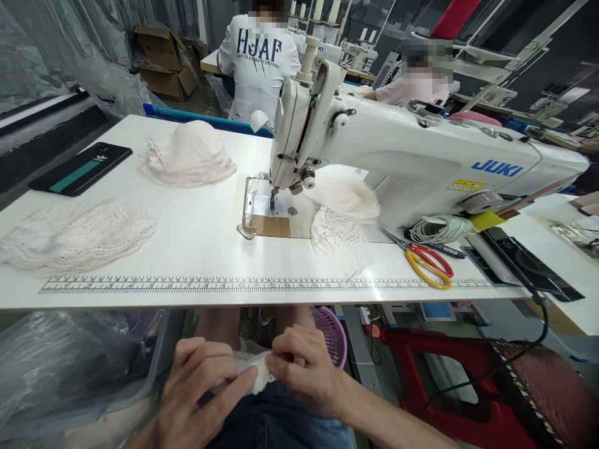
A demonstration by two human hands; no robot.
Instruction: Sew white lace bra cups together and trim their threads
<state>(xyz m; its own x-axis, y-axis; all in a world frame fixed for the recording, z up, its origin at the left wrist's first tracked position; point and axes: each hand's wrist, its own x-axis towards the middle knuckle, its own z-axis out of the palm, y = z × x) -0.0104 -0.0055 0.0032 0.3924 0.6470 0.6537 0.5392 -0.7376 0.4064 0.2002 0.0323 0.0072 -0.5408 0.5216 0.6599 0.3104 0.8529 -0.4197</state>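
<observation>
Over my lap, below the table's front edge, both hands grip one small piece of white lace fabric [260, 373]. My left hand [203, 380] has its fingers curled round the left end, thumb stretched along the cloth. The fingertips of my right hand [304, 368] pinch the other end. Much of the fabric is hidden behind the fingers. Above on the table stands a white sewing machine [388, 137], its presser foot over the metal needle plate [262, 206]. Beside the needle lie a cream cup-shaped piece [349, 196] and a lace piece [337, 240].
Stacked pale cups [189, 153] and lace pieces [79, 234] lie left, near a black phone [82, 168]. Scissors [428, 262] and coiled white cord [440, 229] rest right. A printed ruler [262, 285] lines the front edge. Below are a purple basket [333, 333] and red stool [449, 386].
</observation>
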